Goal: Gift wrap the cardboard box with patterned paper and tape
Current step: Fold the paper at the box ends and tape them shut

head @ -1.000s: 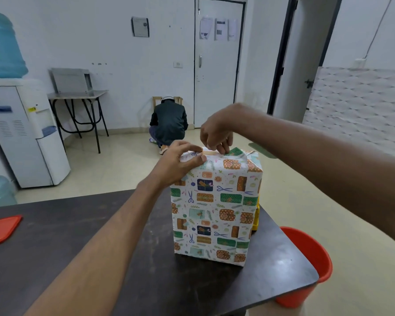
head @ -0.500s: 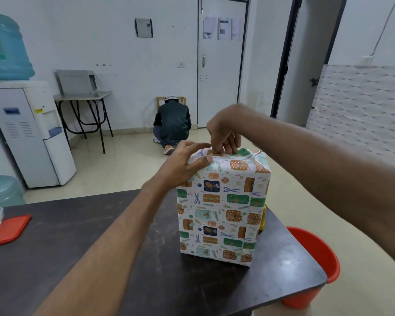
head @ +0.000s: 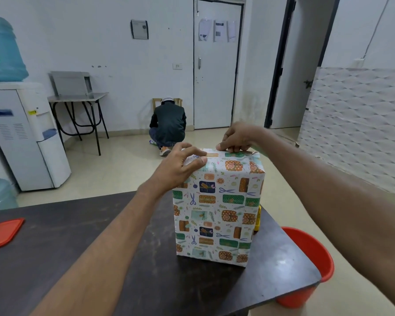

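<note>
The box [head: 217, 210], covered in white patterned wrapping paper, stands upright on the dark table [head: 78, 247] near its right end. My left hand [head: 180, 169] lies over the box's top left corner; thumb and fingers pinch a bulge of paper there. My right hand [head: 236, 139] reaches over from the right, its bent fingers and thumb holding the paper at the far top edge. A tan strip of tape [head: 212, 154] shows on the top between my hands. The far side of the box is hidden.
A yellow object [head: 258, 221] peeks out behind the box's right side. A red bucket [head: 312, 258] stands on the floor past the table's right corner. A red lid [head: 2, 231] lies at the table's left. A person [head: 168, 126] crouches by the far wall.
My right hand has slid a little to the right along the box's top edge, uncovering the tape strip. My left hand stays on the top left corner.
</note>
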